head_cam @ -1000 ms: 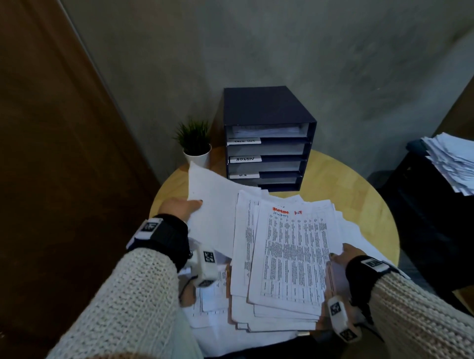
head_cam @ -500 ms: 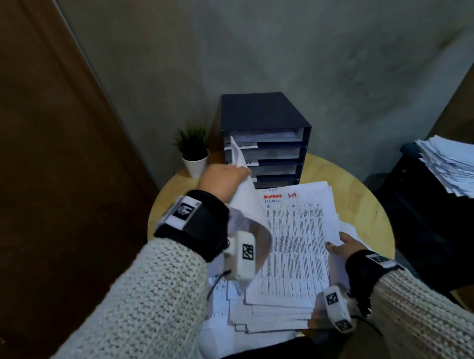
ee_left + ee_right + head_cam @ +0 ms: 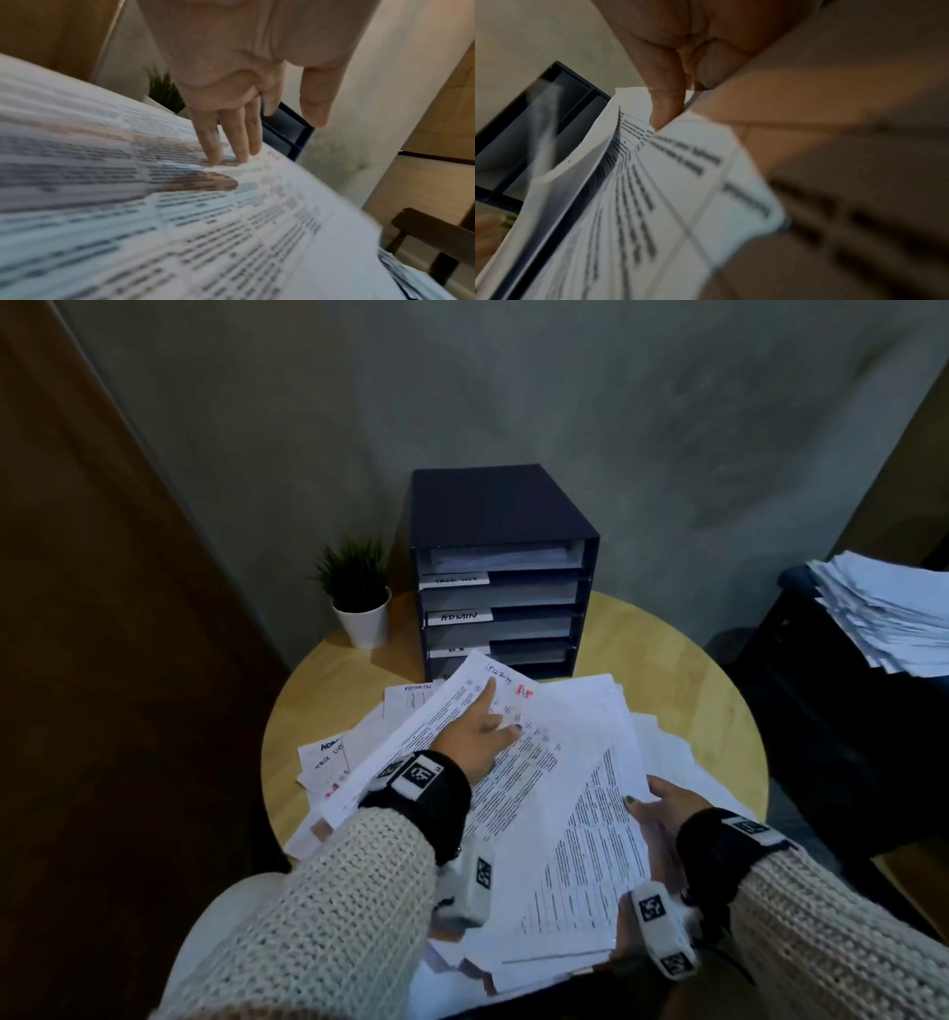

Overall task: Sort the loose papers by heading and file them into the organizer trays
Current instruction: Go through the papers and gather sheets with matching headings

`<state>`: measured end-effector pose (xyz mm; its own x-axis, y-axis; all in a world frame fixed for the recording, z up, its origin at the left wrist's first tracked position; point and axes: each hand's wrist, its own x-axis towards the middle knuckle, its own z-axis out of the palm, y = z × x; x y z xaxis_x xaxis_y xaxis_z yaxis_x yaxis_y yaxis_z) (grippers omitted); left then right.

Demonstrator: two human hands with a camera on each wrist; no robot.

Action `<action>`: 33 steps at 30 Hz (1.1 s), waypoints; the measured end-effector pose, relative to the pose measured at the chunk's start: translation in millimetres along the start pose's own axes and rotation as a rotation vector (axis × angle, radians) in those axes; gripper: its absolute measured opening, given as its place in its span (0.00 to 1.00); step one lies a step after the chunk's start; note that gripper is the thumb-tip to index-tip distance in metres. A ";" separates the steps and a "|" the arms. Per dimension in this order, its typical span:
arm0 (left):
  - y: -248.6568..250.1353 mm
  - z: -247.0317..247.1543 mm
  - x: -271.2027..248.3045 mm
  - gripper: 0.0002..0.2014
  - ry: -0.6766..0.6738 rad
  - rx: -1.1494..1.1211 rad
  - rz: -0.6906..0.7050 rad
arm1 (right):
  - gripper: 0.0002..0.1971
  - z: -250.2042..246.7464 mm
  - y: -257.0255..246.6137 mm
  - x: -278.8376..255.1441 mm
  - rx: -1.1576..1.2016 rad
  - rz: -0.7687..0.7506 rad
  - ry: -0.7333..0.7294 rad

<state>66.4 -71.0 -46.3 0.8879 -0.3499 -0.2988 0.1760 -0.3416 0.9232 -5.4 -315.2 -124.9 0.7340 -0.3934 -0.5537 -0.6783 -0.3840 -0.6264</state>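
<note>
A dark blue organizer with several labelled trays, one reading ADMIN, stands at the back of the round wooden table. A messy paper stack lies in front of it. My left hand rests on a tilted printed sheet that has a handwritten heading and a red mark; its straight fingers press the sheet. My right hand grips the stack's right edge, and its thumb pinches the paper stack.
A small potted plant stands left of the organizer. Loose sheets headed ADMIN lie at the table's left. A second paper pile sits on dark furniture to the right. A grey wall is behind, a brown wall at left.
My left hand lifted a sheet toward the organizer, then came down; now it lies on a tilted printed sheet on top. My right hand has stayed at the stack's right edge.
</note>
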 end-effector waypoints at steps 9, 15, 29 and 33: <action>-37.8 -69.0 21.6 0.39 0.384 0.600 -0.252 | 0.24 2.8 3.4 7.2 0.073 0.006 -0.019; -51.7 -80.6 9.5 0.15 0.302 0.452 -0.242 | 0.23 1.9 -2.1 0.6 0.096 -0.021 -0.012; -64.3 -57.9 -12.7 0.17 0.198 0.115 -0.167 | 0.23 3.2 -12.8 -6.8 0.373 -0.030 0.050; -57.0 -39.1 -12.1 0.18 0.220 0.156 -0.153 | 0.19 5.9 -12.5 -3.5 0.527 -0.062 0.009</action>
<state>62.2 -13.2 -85.9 0.9300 -0.0923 -0.3558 0.2623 -0.5117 0.8182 0.7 -304.1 -118.3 0.7700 -0.3914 -0.5038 -0.5231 0.0649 -0.8498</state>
